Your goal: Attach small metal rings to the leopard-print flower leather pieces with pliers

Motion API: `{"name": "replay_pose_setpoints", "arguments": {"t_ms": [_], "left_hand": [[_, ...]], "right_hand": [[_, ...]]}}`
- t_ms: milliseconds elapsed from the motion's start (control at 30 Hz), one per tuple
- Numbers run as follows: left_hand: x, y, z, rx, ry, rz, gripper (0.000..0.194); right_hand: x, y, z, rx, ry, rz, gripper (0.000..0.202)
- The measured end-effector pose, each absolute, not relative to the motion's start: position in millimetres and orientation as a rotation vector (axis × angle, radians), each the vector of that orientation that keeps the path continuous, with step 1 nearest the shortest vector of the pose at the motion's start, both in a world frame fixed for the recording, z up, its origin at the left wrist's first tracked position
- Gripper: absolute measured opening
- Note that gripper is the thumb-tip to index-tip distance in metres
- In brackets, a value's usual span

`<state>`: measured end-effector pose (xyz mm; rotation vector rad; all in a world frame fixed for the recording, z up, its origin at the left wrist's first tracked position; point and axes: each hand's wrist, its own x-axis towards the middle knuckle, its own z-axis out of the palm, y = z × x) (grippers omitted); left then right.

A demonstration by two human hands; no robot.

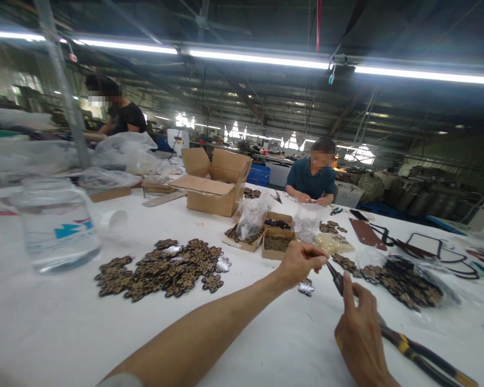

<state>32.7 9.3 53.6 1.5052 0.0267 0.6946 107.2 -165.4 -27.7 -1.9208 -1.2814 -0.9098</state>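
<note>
My left hand (304,262) is closed in a pinch, thumb against fingertips, above the white table. Whatever it pinches is too small to make out. The narrow tip of a dark pointed tool (336,277) meets these fingertips. My right hand (361,325) is wrapped around that tool's other end, its index finger lying along it. Beneath my left hand, a single silvery flower-shaped piece (306,287) lies on the table. Yellow-and-black handled pliers (411,346) lie beside my right hand, their head partly hidden behind it. To the left spreads a pile of brown patterned flower-shaped pieces (161,269).
Small boxes of metal studs (277,244) stand ahead, near an open cardboard box (212,201). A large clear water jar (56,226) is at left. More flower-shaped pieces (407,282) lie at right. One co-worker (312,180) sits across the table; another person (125,115) is far left.
</note>
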Motion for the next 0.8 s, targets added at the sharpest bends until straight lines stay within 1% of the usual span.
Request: {"name": "replay_pose_setpoints", "arguments": {"t_ms": [167,267,300,367,433,467,533,633,667,700,800], "left_hand": [[37,4,51,1.439,0.064,0.741,0.036],[36,0,46,1.465,0.070,0.692,0.043],[35,-2,44,1.485,0.075,0.652,0.049],[32,-10,38,1.548,0.094,0.530,0.065],[28,-23,32,1.662,0.101,0.393,0.080],[26,-32,30,1.738,0.102,0.338,0.086],[21,-51,28,1.918,0.143,0.279,0.097],[15,-79,29,2.152,0.363,0.324,0.113],[14,-87,29,2.207,0.448,0.350,0.114],[14,-94,29,2.250,0.519,0.372,0.111],[19,-102,23,2.333,0.625,0.408,0.090]], "right_hand": [[107,-164,-31,-1.941,-1.245,-0.857,0.093],[108,-169,-25,-1.859,-1.200,-0.624,0.092],[110,-170,-22,-1.814,-1.158,-0.501,0.089],[118,-173,-16,-1.686,-1.030,-0.205,0.077],[129,-173,-9,-1.469,-0.851,0.070,0.066],[134,-173,-6,-1.335,-0.761,0.180,0.064],[141,-170,-3,-1.081,-0.618,0.333,0.068],[143,-165,-3,-0.885,-0.486,0.432,0.071],[143,-163,-5,-0.858,-0.453,0.448,0.072],[142,-162,-7,-0.837,-0.419,0.455,0.072],[138,-157,-17,-0.773,-0.314,0.479,0.072]]}}
